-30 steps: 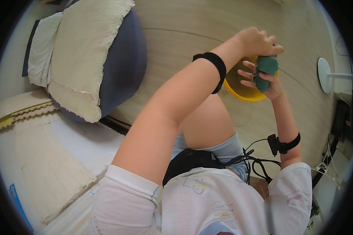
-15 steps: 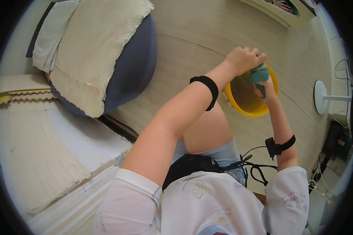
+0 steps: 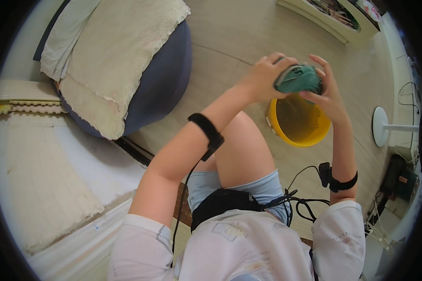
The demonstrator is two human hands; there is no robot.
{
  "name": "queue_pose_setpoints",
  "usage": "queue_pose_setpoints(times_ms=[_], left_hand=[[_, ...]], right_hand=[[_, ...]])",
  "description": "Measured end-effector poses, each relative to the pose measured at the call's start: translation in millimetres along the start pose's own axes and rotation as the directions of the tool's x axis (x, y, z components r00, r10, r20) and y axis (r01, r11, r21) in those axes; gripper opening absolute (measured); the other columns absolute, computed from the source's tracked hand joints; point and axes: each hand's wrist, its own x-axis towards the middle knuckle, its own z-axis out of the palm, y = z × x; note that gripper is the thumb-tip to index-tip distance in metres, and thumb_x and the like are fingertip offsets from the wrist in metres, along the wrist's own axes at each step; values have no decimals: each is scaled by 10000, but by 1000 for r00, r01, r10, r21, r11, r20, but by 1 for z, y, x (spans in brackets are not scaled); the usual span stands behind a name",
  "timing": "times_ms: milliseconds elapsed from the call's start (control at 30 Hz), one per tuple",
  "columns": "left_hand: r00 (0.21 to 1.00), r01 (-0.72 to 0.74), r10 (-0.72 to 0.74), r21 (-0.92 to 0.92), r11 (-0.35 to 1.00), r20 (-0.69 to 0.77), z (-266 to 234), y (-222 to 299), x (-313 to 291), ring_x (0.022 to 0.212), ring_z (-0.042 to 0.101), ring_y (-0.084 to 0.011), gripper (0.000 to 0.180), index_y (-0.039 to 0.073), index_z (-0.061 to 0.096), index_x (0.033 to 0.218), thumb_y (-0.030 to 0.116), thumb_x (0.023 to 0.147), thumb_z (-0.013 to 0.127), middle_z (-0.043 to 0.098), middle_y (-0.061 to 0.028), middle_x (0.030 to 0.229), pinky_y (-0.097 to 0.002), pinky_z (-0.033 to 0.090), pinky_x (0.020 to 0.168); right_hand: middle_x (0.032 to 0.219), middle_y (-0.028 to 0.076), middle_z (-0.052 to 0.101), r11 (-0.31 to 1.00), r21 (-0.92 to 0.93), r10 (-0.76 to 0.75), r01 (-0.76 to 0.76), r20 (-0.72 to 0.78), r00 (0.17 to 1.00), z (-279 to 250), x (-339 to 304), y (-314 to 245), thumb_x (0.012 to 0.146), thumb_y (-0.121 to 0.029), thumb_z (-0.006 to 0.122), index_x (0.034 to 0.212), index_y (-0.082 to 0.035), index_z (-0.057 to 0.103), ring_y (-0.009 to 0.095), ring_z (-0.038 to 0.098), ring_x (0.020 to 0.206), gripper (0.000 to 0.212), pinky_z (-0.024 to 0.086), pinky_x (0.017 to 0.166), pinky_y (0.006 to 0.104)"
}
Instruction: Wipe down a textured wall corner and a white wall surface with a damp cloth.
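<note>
A damp-looking green cloth (image 3: 299, 78) is bunched up between my two hands above a yellow bucket (image 3: 273, 122). My left hand (image 3: 266, 77) grips the cloth's left end, its fingers folded over the top. At the other end my right hand (image 3: 332, 96) cups the cloth loosely, with the thumb below and the index finger lifted away. Murky liquid (image 3: 297, 121) shows inside the bucket, which stands on the floor just beyond my knee. The cloth and hands cover part of its far rim.
On the left stands a rounded dark blue seat (image 3: 166, 75) draped with a cream quilted cover (image 3: 110, 51). A white round-based stand (image 3: 380, 127) is on the right, near loose cables (image 3: 377, 220). A low cream cabinet (image 3: 314, 16) lies at the far side.
The cloth was a twisted roll held low over the bucket; now it is a wider bundle, raised slightly. My left hand has moved left, and my right hand's fingers have loosened.
</note>
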Motion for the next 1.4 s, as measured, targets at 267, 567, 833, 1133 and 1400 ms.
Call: queue_pose_setpoints(times_ms=[267, 567, 833, 1133, 1400], left_hand=[[941, 67, -205, -445, 893, -268, -29, 1, -28, 994, 605, -142, 651, 51, 525, 1264, 97, 674, 797, 642, -85, 1103, -308, 476, 890], [945, 67, -203, -456, 887, -257, -48, 9, -44, 1008, 578, -118, 665, 17, 518, 1258, 74, 662, 808, 625, -60, 1108, -287, 466, 887], [939, 90, -247, -519, 850, -241, -58, 5, -55, 964, 608, -138, 627, 24, 542, 1211, 98, 655, 822, 644, -74, 1055, -303, 494, 850], [876, 77, -334, -584, 808, -347, -56, -8, -49, 774, 588, -90, 469, 14, 557, 1112, 52, 705, 788, 630, -40, 934, -237, 493, 676], [836, 202, -381, -426, 882, -394, -36, -27, -41, 770, 568, -88, 451, 0, 581, 1101, 79, 715, 801, 623, -27, 924, -226, 472, 674]], right_hand=[[1188, 127, 607, 845, 527, 70, -88, 55, 996, -16, -12, -12, 860, -39, 642, 1290, 28, 504, 179, 596, 1080, 456, 472, 933, 299], [983, 104, 690, 961, 266, 91, -71, -64, 994, -16, -7, -15, 859, 15, 642, 1093, 39, 640, 136, 658, 887, 235, 518, 822, 248], [864, 70, 688, 998, 33, -41, 44, -94, 995, -21, -14, -14, 846, 41, 646, 1006, 42, 653, 122, 663, 830, 161, 528, 783, 236], [862, 64, 688, 999, -49, 4, -12, -155, 988, -54, -38, 13, 849, 25, 645, 995, 30, 661, 120, 661, 795, 147, 534, 755, 237], [860, 70, 698, 968, -103, 186, -228, -312, 932, -130, -82, 107, 843, -2, 655, 1000, 25, 659, 122, 660, 782, 159, 544, 738, 251]])
